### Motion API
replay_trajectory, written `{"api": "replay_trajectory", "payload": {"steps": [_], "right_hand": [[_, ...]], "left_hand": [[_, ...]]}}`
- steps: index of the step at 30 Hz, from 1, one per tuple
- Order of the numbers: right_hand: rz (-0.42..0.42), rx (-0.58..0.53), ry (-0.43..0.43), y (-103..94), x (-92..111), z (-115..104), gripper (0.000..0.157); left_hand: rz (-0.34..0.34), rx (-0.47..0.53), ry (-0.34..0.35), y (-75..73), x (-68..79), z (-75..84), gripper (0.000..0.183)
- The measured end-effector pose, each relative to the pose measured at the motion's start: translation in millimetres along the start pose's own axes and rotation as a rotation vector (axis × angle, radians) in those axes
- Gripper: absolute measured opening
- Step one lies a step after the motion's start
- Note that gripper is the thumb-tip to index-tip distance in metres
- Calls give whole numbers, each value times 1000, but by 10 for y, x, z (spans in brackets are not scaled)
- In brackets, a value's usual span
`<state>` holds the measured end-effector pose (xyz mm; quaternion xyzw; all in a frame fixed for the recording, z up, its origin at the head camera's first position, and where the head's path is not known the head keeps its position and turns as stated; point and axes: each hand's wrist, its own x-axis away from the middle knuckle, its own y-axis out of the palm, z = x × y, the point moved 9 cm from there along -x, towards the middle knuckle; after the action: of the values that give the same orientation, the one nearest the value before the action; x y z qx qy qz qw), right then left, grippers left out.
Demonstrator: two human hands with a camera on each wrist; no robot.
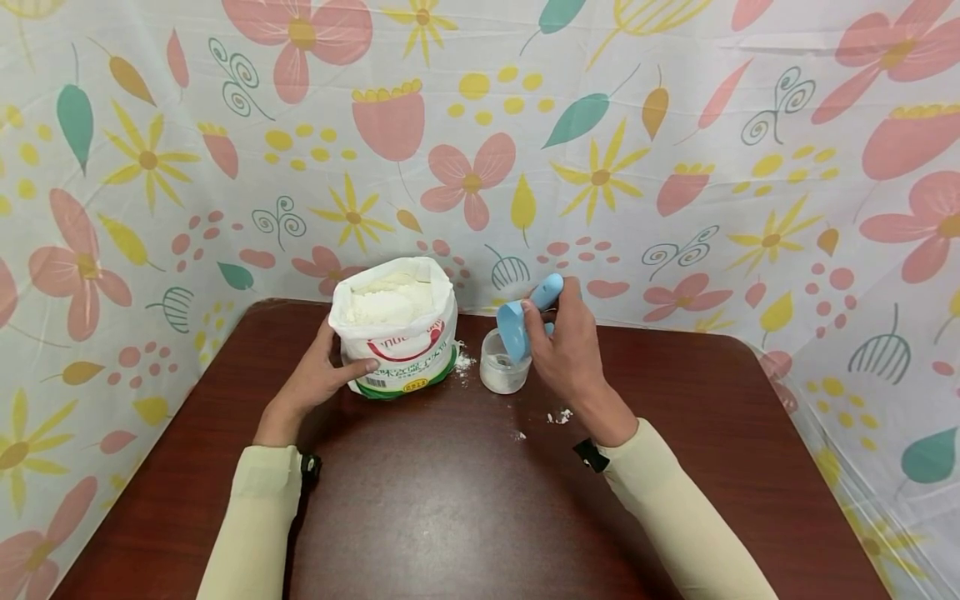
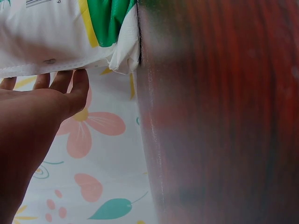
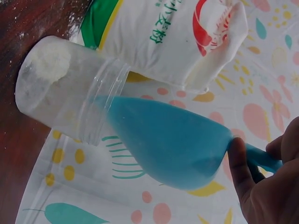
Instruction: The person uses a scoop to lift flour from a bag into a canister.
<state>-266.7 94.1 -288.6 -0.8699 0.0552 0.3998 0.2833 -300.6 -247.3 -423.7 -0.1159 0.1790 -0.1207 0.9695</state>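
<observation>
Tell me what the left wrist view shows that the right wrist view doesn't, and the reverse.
Only the left wrist view: the left hand, its fingers against the edge of the bag.

Only the right wrist view: the right hand holding the blue scoop, its tip in the mouth of the clear jar; pale powder inside that jar; and the bag's red print.

Both: part of the white bag with its green and yellow bands, the dark tabletop and the flower-patterned cloth.
</observation>
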Motion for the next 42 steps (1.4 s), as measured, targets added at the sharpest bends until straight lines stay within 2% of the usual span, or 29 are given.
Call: {"api": "replay_trajectory", "payload": {"steps": [6, 14, 20, 27, 36, 42], "right_hand": [[3, 1, 4, -7, -4, 16, 22], [26, -14, 16, -21, 12, 52, 23], [22, -11, 20, -14, 20, 73, 24], [34, -11, 24, -32, 20, 68, 25], [124, 4, 75, -129, 64, 151, 28], [190, -71, 157, -213, 87, 255, 27]], "left_hand": [[4, 9, -16, -4, -2, 19, 118], [3, 11, -1, -1, -10, 40, 118], [13, -7, -36, -23, 0, -5, 117], [10, 7, -13, -21, -18, 4, 118], [8, 2, 0, -17, -8, 8, 117], [5, 1, 1, -12, -4, 14, 117]]}}
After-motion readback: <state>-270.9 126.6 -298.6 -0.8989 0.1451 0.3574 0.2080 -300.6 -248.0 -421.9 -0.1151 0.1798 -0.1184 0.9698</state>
